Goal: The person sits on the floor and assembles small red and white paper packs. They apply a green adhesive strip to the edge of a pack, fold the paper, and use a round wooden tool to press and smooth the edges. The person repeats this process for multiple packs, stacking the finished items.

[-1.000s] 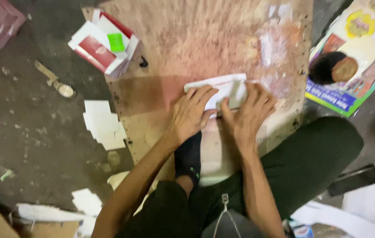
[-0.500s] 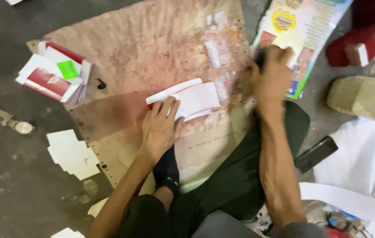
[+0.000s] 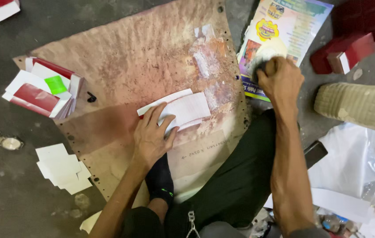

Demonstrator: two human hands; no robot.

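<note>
Work board: a large worn brown sheet of board point(image 3: 121, 57) lies flat on the dark floor, stained pale and reddish near its right edge, with small holes along its borders.
Legs: the person sits at the board's lower edge in dark green trousers point(image 3: 236, 180), one foot in a black sock point(image 3: 159, 180) resting on the board.
Sack: a woven off-white sack point(image 3: 359, 105) lies at the right, well apart from the board.
Poster: a colourful printed sheet point(image 3: 293, 26) lies on the floor just beside the board's right edge.
Right hand: the right hand point(image 3: 280, 79) is clenched around a small dark object point(image 3: 260, 68) over the poster's lower part; what the object is cannot be told.
Left hand: the left hand point(image 3: 152, 136) lies flat, fingers spread, pressing on the folded white paper piece; it grasps nothing.
Folded paper: the folded white paper piece point(image 3: 183, 108) lies on the board near its middle right, its left end under the left fingers, a red edge showing beneath.
Red-and-white stack: a pile of flat red and white cartons point(image 3: 37, 94) sits on the board's left corner, a green slip point(image 3: 56, 84) on top.
Red boxes: dark red boxes point(image 3: 346, 50) stand at the upper right.
White cards: loose white cards point(image 3: 61, 169) lie on the floor left of the board.
</note>
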